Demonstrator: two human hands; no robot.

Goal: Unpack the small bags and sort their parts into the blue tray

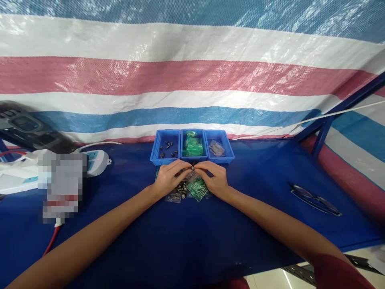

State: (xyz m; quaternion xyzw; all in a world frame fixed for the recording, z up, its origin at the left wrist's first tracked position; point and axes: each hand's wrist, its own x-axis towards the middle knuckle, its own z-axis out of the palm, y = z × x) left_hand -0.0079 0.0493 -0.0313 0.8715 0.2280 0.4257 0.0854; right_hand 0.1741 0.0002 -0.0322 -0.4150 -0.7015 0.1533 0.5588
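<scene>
My left hand (pixel 170 176) and my right hand (pixel 215 180) meet fingertip to fingertip just in front of three blue bins. Both are closed in a pinch around something small and dark, too tiny to name. Under and between them lies a pile: green-printed plastic bags (pixel 198 188), loose dark metal screw-like parts (pixel 182 187) and clear small bags (pixel 173 198). The left bin (pixel 160 139) holds several small dark parts, the middle bin (pixel 194 159) green bags, and the right bin (pixel 227 149) clear bags with pale contents.
A pair of glasses (pixel 315 199) rests on the blue table (pixel 186 245) at right. At left are a white power strip (pixel 98 162), a blurred-out box-like item (pixel 63 188) and a red cable (pixel 51 243). A striped sheet (pixel 192 76) hangs behind.
</scene>
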